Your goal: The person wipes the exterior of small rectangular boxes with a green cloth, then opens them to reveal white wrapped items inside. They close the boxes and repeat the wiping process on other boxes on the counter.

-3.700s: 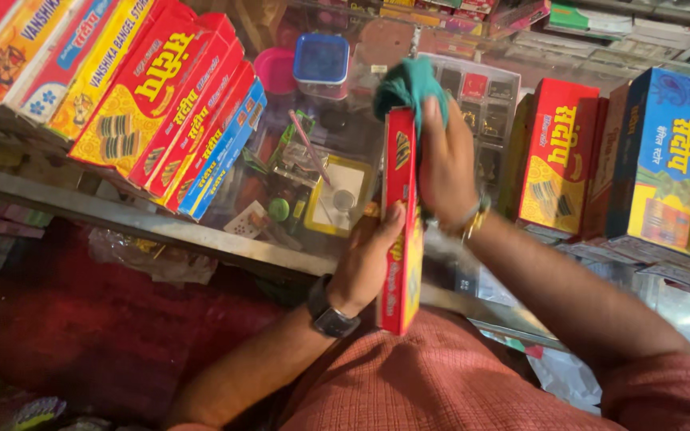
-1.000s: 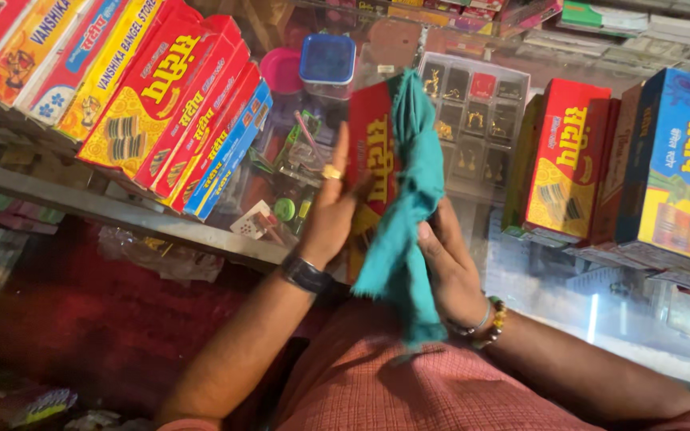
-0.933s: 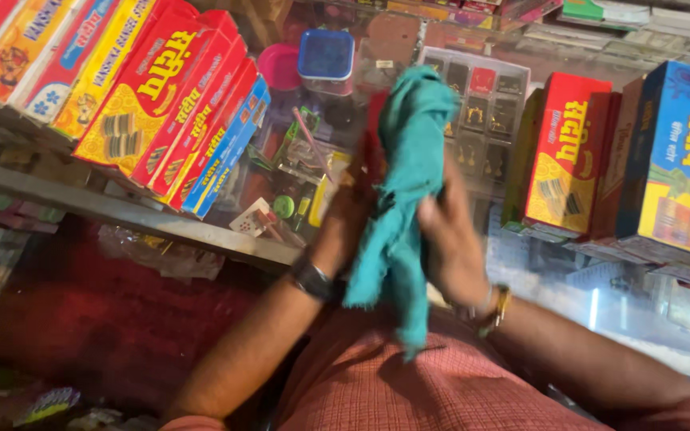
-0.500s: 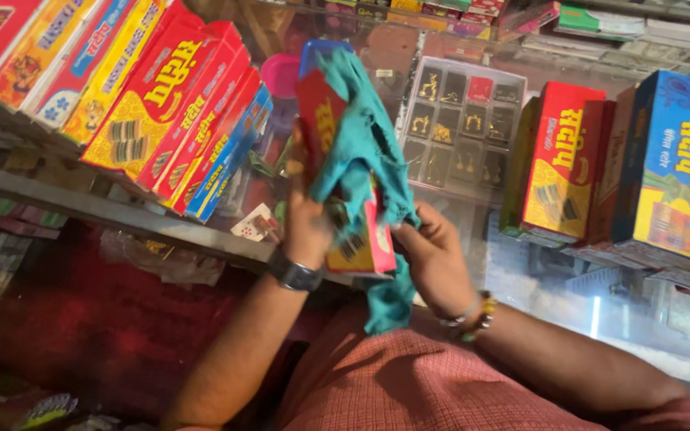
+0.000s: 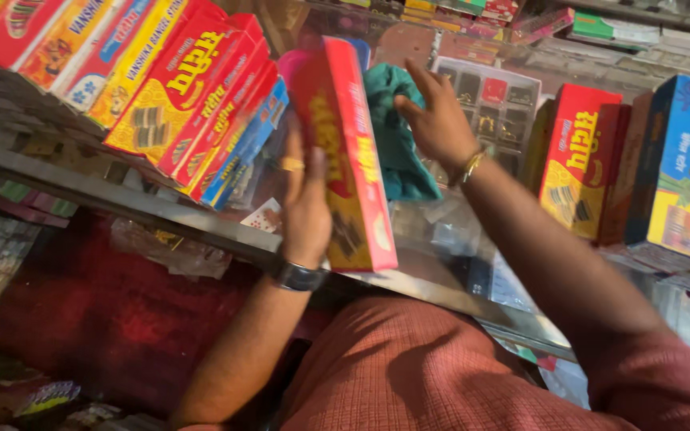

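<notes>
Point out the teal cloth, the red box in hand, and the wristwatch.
teal cloth (image 5: 397,152), head view, on its hanging folds.
red box (image 5: 353,152), head view, on its long narrow side.
wristwatch (image 5: 299,277), head view, on the dark band.

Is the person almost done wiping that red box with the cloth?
Seemingly between wipes. The left hand holds the red box upright by its side; the right hand holds the teal cloth behind it, not visibly rubbing. Leaning boxes at left and right stand untouched. How clean any box is cannot be told.
</notes>
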